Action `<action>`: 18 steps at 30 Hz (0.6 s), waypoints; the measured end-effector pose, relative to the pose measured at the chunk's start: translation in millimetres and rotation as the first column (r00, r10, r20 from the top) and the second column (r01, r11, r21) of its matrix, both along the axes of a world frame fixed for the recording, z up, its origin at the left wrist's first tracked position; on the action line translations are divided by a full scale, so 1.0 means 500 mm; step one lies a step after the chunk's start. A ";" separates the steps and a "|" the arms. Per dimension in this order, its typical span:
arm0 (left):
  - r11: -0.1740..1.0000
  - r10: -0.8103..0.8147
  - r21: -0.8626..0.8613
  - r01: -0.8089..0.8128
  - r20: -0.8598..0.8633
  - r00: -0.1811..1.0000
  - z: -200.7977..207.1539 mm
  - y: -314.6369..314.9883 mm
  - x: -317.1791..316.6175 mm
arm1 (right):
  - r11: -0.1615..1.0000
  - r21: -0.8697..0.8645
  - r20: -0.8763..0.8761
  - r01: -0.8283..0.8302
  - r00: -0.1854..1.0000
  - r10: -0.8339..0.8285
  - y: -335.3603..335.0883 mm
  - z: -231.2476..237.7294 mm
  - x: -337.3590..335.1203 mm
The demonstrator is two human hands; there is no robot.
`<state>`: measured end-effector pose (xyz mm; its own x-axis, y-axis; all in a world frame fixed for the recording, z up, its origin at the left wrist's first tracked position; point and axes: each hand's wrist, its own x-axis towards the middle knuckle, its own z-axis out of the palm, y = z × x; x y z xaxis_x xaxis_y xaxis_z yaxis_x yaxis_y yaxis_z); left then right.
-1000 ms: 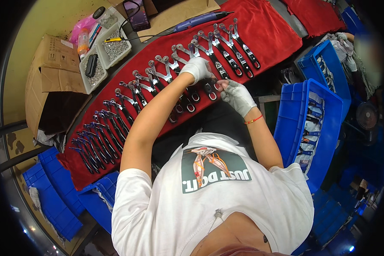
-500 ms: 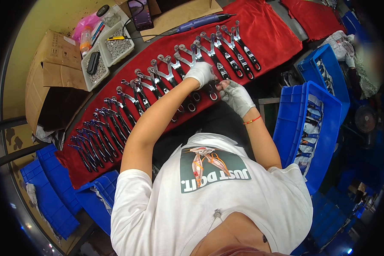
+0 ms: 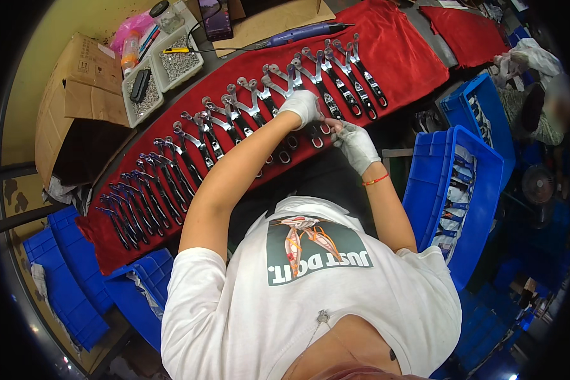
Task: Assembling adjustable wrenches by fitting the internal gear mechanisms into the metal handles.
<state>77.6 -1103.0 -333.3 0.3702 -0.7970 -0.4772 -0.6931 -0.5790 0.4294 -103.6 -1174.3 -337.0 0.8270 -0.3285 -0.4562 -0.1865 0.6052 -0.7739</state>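
A long row of Y-shaped hand tools with shiny silver heads and black handles ending in loops lies slantwise on a red cloth (image 3: 399, 57). My left hand (image 3: 302, 109), in a white glove with the fingers partly bare, is closed over one black-handled tool (image 3: 316, 140) near the row's middle. Its fingers hide most of that tool's upper part. Close by on the right, my right hand (image 3: 359, 147), gloved the same way, has thumb and fingertips pinched together beside the handle ends. Whatever they hold, if anything, is too small to make out.
Behind the row sit white trays of small metal parts (image 3: 178, 65), a purple pen-shaped power tool (image 3: 301, 34) with a cord, and a phone (image 3: 215, 19). A cardboard box (image 3: 85, 82) stands far left. Blue crates (image 3: 424, 183) with wrapped tools flank me on the right; others lie lower left.
My right fingertips have shifted slightly at the handle ends, and my left hand stays over the same tool. The whole view has tilted a little.
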 end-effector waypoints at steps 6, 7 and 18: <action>0.872 0.207 -0.139 -0.469 -0.763 0.612 0.021 0.109 0.032 | 0.865 -0.455 -0.240 -0.210 0.965 0.108 0.015 0.007 0.035; 0.836 0.231 -0.108 -0.538 -0.820 0.523 0.034 0.136 0.040 | 0.807 -0.541 -0.280 -0.237 0.955 0.093 0.017 0.004 0.042; 0.599 0.423 -0.044 -0.799 -0.830 0.363 0.003 0.298 0.082 | 0.199 -0.843 -0.497 -0.500 0.865 0.071 0.051 0.020 0.079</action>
